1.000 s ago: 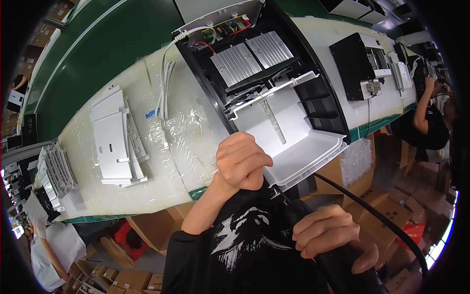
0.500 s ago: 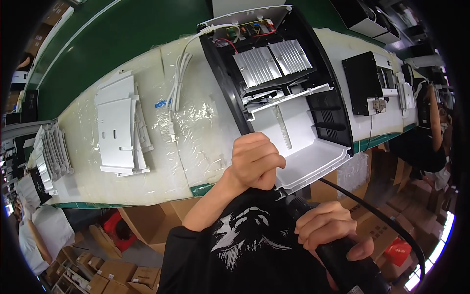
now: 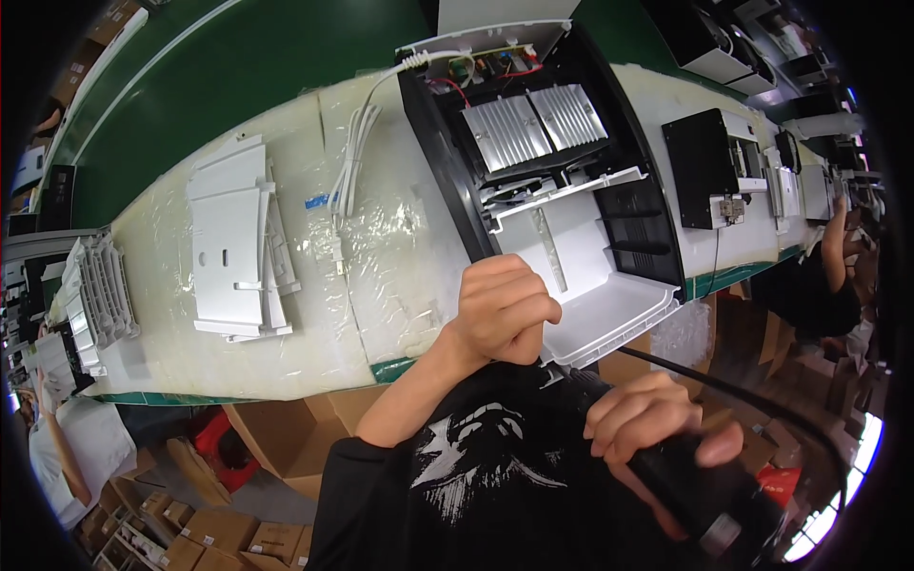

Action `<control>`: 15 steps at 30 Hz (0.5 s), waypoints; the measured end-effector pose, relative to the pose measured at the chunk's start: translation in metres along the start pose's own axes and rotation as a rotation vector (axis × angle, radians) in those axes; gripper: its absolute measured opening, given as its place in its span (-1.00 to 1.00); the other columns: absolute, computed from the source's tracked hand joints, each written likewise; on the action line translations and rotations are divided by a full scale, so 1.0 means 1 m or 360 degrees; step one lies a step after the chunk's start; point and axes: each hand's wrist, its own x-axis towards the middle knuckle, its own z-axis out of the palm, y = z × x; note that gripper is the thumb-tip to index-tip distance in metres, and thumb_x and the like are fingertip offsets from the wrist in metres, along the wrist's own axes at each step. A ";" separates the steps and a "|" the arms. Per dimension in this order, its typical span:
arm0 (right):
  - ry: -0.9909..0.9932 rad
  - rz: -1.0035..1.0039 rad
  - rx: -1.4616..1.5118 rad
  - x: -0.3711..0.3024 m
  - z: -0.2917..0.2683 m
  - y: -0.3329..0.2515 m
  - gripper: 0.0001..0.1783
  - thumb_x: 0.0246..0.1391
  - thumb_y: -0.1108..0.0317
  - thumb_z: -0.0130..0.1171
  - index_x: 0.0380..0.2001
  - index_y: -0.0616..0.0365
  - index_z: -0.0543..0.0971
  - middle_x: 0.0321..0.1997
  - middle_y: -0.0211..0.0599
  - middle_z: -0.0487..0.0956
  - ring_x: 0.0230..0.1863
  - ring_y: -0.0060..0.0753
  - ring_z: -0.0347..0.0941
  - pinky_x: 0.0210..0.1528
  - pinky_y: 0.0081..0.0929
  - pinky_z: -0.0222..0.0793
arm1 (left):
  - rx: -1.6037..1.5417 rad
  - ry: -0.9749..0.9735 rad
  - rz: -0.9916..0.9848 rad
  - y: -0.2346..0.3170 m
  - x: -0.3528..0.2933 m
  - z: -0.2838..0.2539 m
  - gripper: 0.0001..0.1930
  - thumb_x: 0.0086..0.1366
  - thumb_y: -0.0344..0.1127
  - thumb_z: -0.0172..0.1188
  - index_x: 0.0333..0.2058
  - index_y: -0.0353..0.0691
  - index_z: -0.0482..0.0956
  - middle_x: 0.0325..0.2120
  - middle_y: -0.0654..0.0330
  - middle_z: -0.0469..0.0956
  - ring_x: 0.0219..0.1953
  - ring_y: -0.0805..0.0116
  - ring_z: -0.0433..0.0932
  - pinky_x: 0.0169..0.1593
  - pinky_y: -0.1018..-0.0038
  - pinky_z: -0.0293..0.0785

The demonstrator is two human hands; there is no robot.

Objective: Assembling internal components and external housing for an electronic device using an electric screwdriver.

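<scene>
My left hand (image 3: 505, 309) is closed in a fist over the near left corner of an opened appliance housing, and whatever its fingers pinch is hidden. My right hand (image 3: 647, 419) is wrapped around a thick black electric screwdriver (image 3: 700, 485), held slanting in front of my shirt. The tool's front end points up and left, below the housing's near edge. The housing has black side walls (image 3: 647, 200), a white inner tray (image 3: 609, 319), two ribbed metal heat sinks (image 3: 543, 124) and a circuit board (image 3: 486, 67) with wires at its far end.
Flat white panels (image 3: 233, 238) lie stacked on the film-covered bench to the left, beside a bundled white power cord (image 3: 354, 157). Another black unit (image 3: 705, 171) stands at right. A black cable (image 3: 733, 395) crosses below the bench edge. Cardboard boxes (image 3: 295, 438) sit beneath; other people work on both sides.
My right hand and the screwdriver have shifted slightly right and blur a little. My left fist has moved a touch right, staying at the housing's corner.
</scene>
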 end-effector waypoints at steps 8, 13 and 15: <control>0.0547 -0.0074 0.0130 0.041 -0.058 -0.109 -0.36 0.12 0.06 0.09 0.01 0.42 0.21 -0.69 -0.34 0.35 -0.86 -0.50 0.24 -0.74 -0.76 0.37 | -0.0063 -0.0044 -0.0132 0.007 0.000 -0.013 -0.80 -0.38 -0.61 -0.09 -0.74 -0.22 0.48 -0.80 0.26 0.37 -0.75 0.33 0.30 -0.61 0.54 0.25; 0.0900 0.0249 -0.0711 0.060 -0.125 -0.120 -0.29 0.17 0.06 -0.02 0.24 0.30 0.09 -0.64 -0.39 0.29 -0.77 -0.58 0.20 -0.79 -0.70 0.06 | -0.0484 0.0104 -0.0643 0.083 0.067 -0.075 -0.90 -0.05 -0.46 0.24 -0.59 -0.08 0.53 -0.58 0.40 0.55 -0.50 0.47 0.57 -0.53 0.59 0.40; 0.1415 0.0640 -0.0900 0.051 -0.164 -0.080 -0.49 0.07 0.15 0.09 0.01 0.24 0.33 -0.59 -0.43 0.36 -0.74 -0.63 0.21 -0.71 -0.70 0.10 | -0.0839 0.0307 0.0030 0.099 0.101 -0.087 -0.89 0.04 -0.48 0.16 -0.44 -0.11 0.57 -0.38 0.31 0.53 -0.28 0.46 0.50 -0.24 0.57 0.35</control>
